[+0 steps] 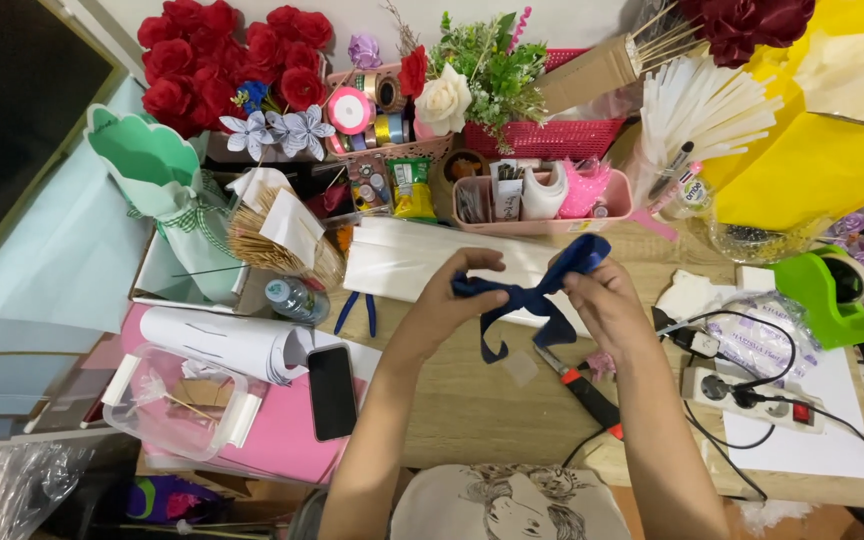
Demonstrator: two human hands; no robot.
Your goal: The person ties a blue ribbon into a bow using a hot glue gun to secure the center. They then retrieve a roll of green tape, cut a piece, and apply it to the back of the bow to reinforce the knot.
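I see both hands up over the wooden counter (472, 410), working on a dark blue ribbon (537, 290). My left hand (447, 300) has its fingers pinched shut on the left end of the ribbon. My right hand (607, 300) has its fingers closed around the right part, just under a big loop.

I think the bow is about half made. One big loop is already there on the right side, and it sticks up and to the right. The middle looks bunched together between the two hands. I do not see a second loop on the left yet, so I think that part is left to do. I cannot tell if the middle is tied or only held.

The ribbon runs long from left to right, and it tips up on the right side. One loose tail hangs down from the middle toward the counter.

Below the hands a tool with a red and black handle (587, 390) lies on the counter. A black phone (332, 392) lies well off to the left on pink paper (282, 440).
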